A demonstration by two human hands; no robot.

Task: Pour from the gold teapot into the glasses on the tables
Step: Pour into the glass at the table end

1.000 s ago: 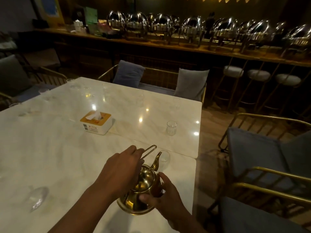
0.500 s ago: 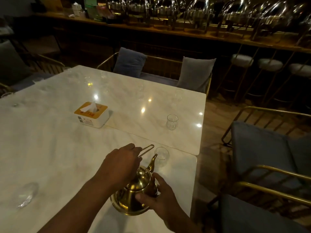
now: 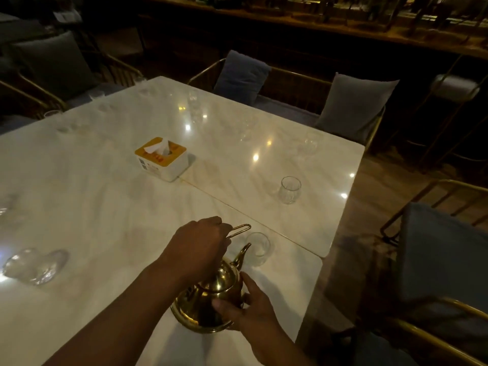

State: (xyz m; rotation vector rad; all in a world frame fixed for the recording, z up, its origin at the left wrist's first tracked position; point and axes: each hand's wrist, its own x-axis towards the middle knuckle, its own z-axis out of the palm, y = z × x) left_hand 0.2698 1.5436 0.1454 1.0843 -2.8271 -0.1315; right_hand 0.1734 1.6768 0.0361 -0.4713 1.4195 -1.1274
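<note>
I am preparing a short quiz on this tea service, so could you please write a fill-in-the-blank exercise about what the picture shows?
1. While the right hand steadies the belly of the gold teapot, the left hand grips its ____.
2. The teapot's spout points toward the nearest ____.
3. A white ____ sticks up from the orange-topped box.
Missing words: handle; glass; tissue.
</note>
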